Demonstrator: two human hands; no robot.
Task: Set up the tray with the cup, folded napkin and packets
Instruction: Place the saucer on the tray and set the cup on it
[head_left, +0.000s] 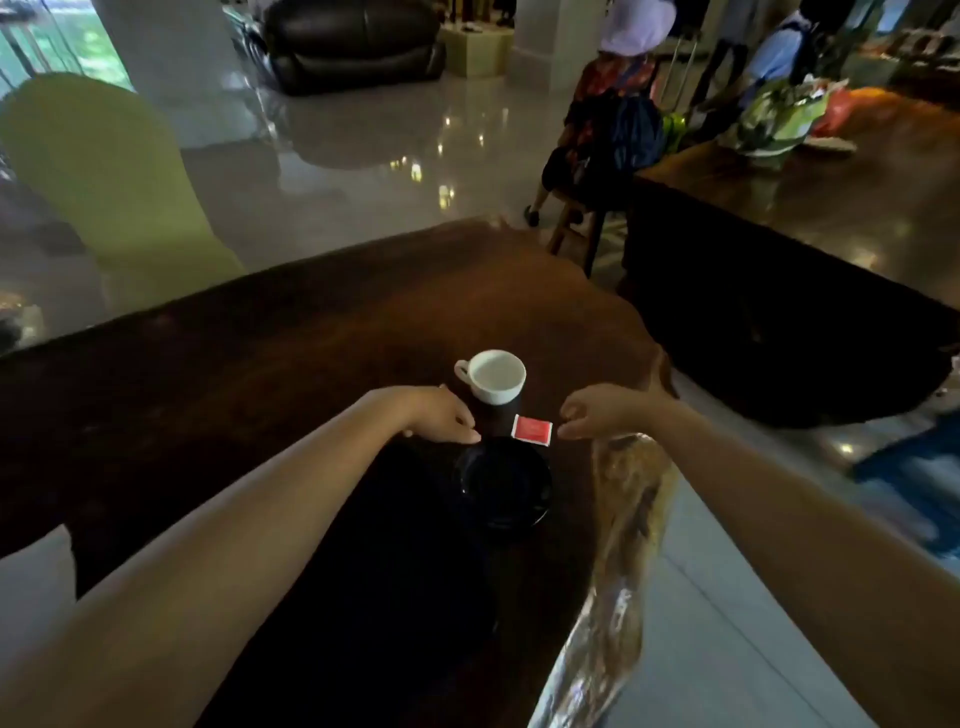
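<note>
On the dark wooden table (311, 338), a white ceramic cup (496, 376) stands just beyond a red square packet (531, 429) and a black round saucer (501, 486). The left hand (441, 415) lies flat-fingered at the saucer's rim. The right hand (597, 415), loosely curled and empty, hovers beside the packet.

The cup (496, 375) is plain white. Right of it and nearer, the packet (532, 429) is red with a thin white border (its print too small to read). The near saucer (501, 488) is black. The counter (322, 332) is dark reddish-brown wood with darker streaks; the far-left chair (109, 176) is yellow-green, the floor (363, 171) pale grey
</note>
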